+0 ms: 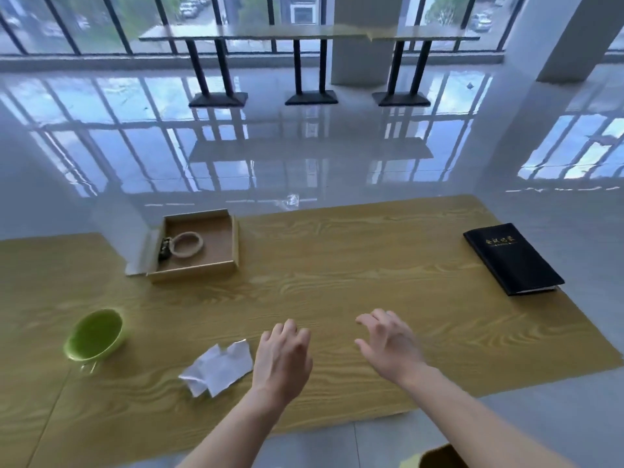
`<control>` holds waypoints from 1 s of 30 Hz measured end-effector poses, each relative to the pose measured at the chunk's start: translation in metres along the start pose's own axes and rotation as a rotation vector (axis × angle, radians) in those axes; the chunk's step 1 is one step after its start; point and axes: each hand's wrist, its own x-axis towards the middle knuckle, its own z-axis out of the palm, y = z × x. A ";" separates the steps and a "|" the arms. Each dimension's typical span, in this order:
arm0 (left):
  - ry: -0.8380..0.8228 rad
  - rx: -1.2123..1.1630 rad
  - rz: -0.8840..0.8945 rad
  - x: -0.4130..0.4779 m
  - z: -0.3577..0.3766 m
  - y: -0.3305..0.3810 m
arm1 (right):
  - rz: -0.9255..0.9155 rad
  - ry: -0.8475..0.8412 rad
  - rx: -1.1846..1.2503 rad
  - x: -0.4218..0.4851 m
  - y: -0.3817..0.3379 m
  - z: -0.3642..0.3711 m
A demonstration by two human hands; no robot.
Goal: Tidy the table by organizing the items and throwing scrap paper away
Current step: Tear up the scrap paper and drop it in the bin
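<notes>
A: What do the things rest on?

B: A wide table [337, 265] of yellow wood-grain laminate, smooth and matte, set on a glossy floor.

A: The biggest thing on it?

B: A black book [511, 258] with gold lettering, flat and oblong, at the far right. Its long axis runs from the far left toward the near right corner.

A: Any containers?

B: A shallow square cardboard tray [199, 246] at the far left holds a pale ring [186, 244] and, touching it, a small dark object, too small to identify. Nearer, at the left edge, a round green bowl [96, 334] is tilted, its inside showing only green.

A: The paper?

B: A crumpled white scrap [219, 368] lies at the near edge, just left of the left hand [283, 358].

A: And the hands?

B: Both hover palm down, holding nothing. The left fingers [287, 331] are loosely curled; the right hand [391, 342] has its fingers spread.
</notes>
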 end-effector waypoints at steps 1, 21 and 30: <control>0.002 -0.009 -0.028 -0.004 -0.001 -0.015 | -0.019 -0.015 0.006 0.006 -0.014 0.004; -0.115 -0.136 -0.448 -0.059 0.025 -0.195 | -0.411 -0.365 -0.054 0.077 -0.208 0.099; -0.201 -0.153 -0.436 -0.051 0.039 -0.214 | -0.483 -0.405 -0.245 0.089 -0.223 0.113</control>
